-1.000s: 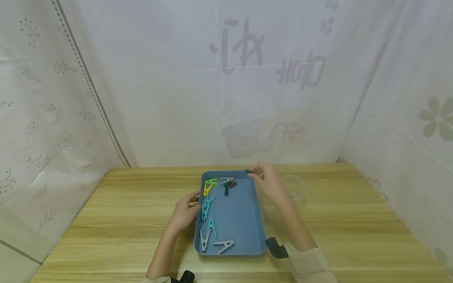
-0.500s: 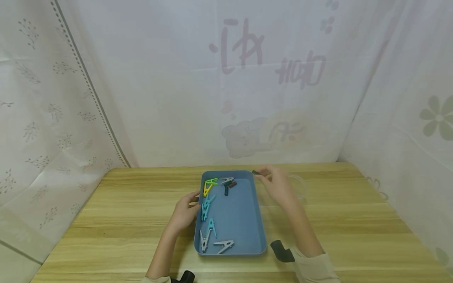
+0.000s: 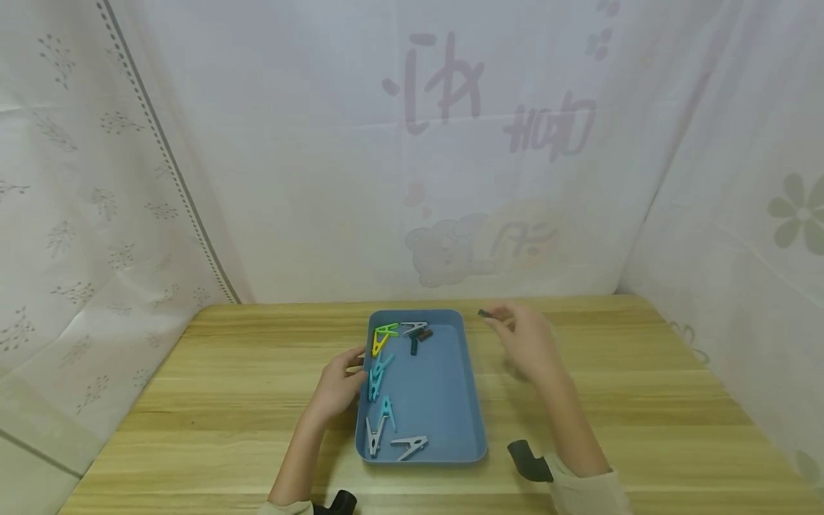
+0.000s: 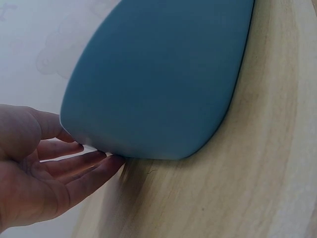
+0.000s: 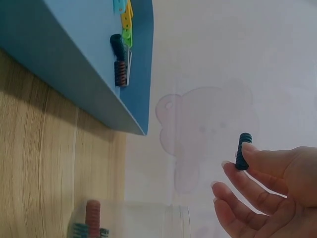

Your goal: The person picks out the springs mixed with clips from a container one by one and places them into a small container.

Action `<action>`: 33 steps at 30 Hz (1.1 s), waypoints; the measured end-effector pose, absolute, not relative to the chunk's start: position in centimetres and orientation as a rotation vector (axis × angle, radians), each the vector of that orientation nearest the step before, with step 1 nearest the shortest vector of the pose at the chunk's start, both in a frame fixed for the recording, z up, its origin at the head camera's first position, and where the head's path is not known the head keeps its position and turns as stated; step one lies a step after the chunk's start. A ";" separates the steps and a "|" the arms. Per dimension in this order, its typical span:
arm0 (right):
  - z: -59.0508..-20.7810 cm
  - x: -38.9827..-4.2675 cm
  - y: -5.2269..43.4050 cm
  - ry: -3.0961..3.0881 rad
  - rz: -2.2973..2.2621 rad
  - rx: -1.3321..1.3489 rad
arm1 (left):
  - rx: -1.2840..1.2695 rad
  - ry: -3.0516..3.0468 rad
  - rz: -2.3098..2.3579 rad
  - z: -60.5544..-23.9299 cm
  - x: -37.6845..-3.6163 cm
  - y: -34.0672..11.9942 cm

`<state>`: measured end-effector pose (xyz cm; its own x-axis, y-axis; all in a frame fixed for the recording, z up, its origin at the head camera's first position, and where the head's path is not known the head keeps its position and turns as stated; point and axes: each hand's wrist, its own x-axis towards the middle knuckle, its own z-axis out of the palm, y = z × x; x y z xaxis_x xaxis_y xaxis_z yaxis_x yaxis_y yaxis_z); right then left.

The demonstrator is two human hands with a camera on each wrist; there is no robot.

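Observation:
My right hand (image 3: 526,342) pinches a small dark green ridged cylinder (image 5: 242,152), spring-like in shape, between thumb and fingertips. It is raised beyond the right side of the blue tray (image 3: 438,400). My left hand (image 3: 337,384) touches the tray's left wall, its fingertips lined along the edge in the left wrist view. Inside the tray lie clothespins: a green one (image 3: 388,330), a yellow one (image 3: 379,347), several turquoise and grey ones. At the tray's far end are a loose dark green cylinder (image 3: 414,347) and a brown ridged cylinder (image 5: 120,74).
A clear plastic jar (image 5: 163,220) with brown and green ridged pieces in it shows low in the right wrist view; in the head view my right arm covers it. The wooden table (image 3: 244,386) meets a printed white cloth (image 3: 322,179) at the back.
My right hand has moved to the right with the ridged cylinder, from over the tray's far right corner to outside it. My left hand and the tray have stayed in place.

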<state>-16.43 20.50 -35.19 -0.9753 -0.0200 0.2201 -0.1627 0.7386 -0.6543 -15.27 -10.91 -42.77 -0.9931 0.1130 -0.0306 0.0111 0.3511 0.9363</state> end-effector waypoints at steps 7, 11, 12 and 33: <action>-35.1 -16.1 21.6 -2.721 1.065 0.166 | 0.116 2.501 1.744 -42.8 -15.3 -10.9; -34.9 -15.8 22.4 -2.724 1.048 0.160 | 0.111 2.491 1.751 -42.8 -15.3 -10.9; -34.9 -15.7 22.6 -2.722 1.045 0.158 | 0.112 2.491 1.752 -42.8 -15.3 -10.9; -34.9 -15.4 25.2 -2.776 0.973 0.121 | 0.111 2.519 1.720 -43.0 -15.4 -10.9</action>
